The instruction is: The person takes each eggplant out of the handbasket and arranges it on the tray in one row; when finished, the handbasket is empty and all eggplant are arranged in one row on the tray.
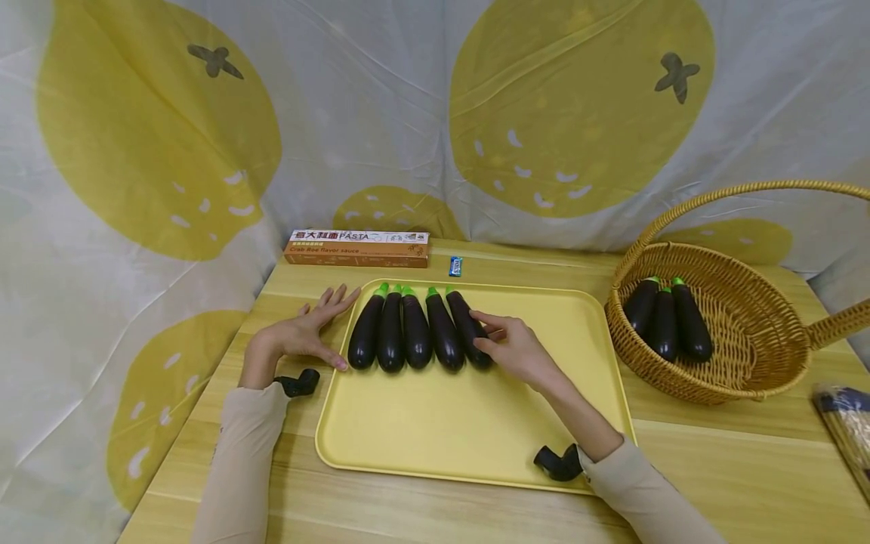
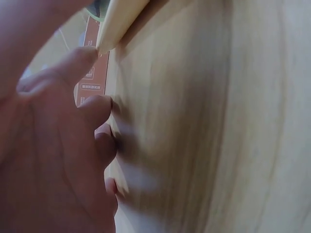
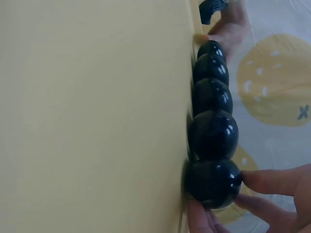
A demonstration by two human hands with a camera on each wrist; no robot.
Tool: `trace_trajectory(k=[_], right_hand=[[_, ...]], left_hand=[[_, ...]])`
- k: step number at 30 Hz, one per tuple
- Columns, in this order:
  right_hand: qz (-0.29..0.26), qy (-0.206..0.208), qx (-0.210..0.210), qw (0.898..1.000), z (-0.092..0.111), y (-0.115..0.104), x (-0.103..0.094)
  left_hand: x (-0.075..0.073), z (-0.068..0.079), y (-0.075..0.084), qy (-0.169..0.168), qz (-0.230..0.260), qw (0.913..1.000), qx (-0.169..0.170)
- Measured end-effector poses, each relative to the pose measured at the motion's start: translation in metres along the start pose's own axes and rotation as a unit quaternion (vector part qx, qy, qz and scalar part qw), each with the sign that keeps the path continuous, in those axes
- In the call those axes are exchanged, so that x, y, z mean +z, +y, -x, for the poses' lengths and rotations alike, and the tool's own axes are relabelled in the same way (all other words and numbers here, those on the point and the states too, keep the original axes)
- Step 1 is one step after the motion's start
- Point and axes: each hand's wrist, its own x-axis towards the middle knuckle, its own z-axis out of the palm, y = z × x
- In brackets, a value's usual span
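Observation:
Several dark purple eggplants with green stem ends lie side by side on a yellow tray, toward its far left. My right hand holds the rightmost eggplant, thumb on one side and fingers on the other. The right wrist view shows this eggplant nearest, its rounded end toward the camera, the others lined up behind it. With fingers spread, my left hand rests at the tray's left edge, beside the leftmost eggplant. In the left wrist view, left fingers reach along the tray rim.
A wicker basket with a tall handle stands right of the tray, three eggplants inside. Behind the tray are a pasta box and a small blue packet. A clear-wrapped package lies at the right edge.

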Motion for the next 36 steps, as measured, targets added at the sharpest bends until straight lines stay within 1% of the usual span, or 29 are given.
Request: trace_trajectory(k=[6,11,14,17,21,23,26,28,31,36], right_hand=[[0.0,-0.006,-0.005,1.0,-0.002,0.001,-0.001],[-0.012,-0.024,-0.008,1.0,-0.001,0.003,-0.006],[-0.014,-0.034,-0.017,0.999,0.001,0.004,-0.013],[-0.008,-0.034,-0.031,0.999,0.006,0.004,-0.025],[0.013,-0.018,-0.06,0.998,0.021,0.003,-0.055],[0.028,-0.004,-0.07,0.997,0.032,0.003,-0.074],[0.06,0.029,-0.081,0.994,0.051,0.006,-0.104],[0.078,0.055,-0.073,0.993,0.064,0.012,-0.124],[0.092,0.089,-0.054,0.99,0.08,0.025,-0.151],[0.1,0.133,-0.02,0.986,0.096,0.057,-0.187]], left_hand=[[0.0,0.001,0.0,0.001,0.009,1.0,0.001],[0.001,0.0,0.0,0.003,0.015,0.9999,0.003],[0.001,-0.001,0.0,0.004,0.018,0.9998,0.005],[0.001,0.0,-0.001,0.006,0.02,0.9997,0.008],[0.002,0.001,-0.001,0.007,0.018,0.9998,0.011],[0.002,0.001,-0.002,0.007,0.016,0.9998,0.01],[0.003,0.001,-0.003,0.008,0.017,0.9998,0.012],[0.003,0.001,-0.003,0.009,0.019,0.9997,0.013],[0.004,0.001,-0.004,0.01,0.02,0.9996,0.017],[0.004,0.0,-0.004,0.013,0.021,0.9996,0.014]])
